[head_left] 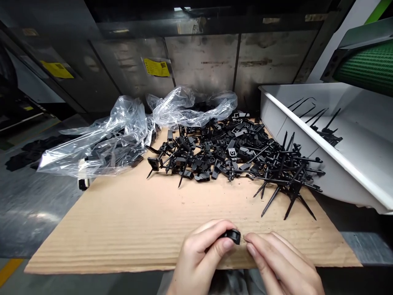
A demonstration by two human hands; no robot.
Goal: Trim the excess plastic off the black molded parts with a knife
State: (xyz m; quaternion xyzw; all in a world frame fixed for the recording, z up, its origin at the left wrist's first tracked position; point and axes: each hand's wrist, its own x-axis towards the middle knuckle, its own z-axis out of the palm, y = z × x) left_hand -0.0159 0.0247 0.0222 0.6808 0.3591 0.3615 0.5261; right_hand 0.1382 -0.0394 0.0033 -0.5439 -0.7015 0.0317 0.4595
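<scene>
Near the front edge of the cardboard sheet, my left hand grips a small black plastic part between thumb and fingers. One end of the part sticks out towards the right. Just beside that end, my right hand is closed in a pinch of thumb and forefinger. What it pinches, if anything, is too small to name. A little gap shows between the right fingertips and the black part. Beyond both hands lies a heap of black plastic parts, with thin black sprue-like sticks at its right side.
Clear plastic bags with black parts lie at the left and back. A white bin holding several black sticks stands at the right, under a green conveyor belt. Metal panels with yellow labels rise behind.
</scene>
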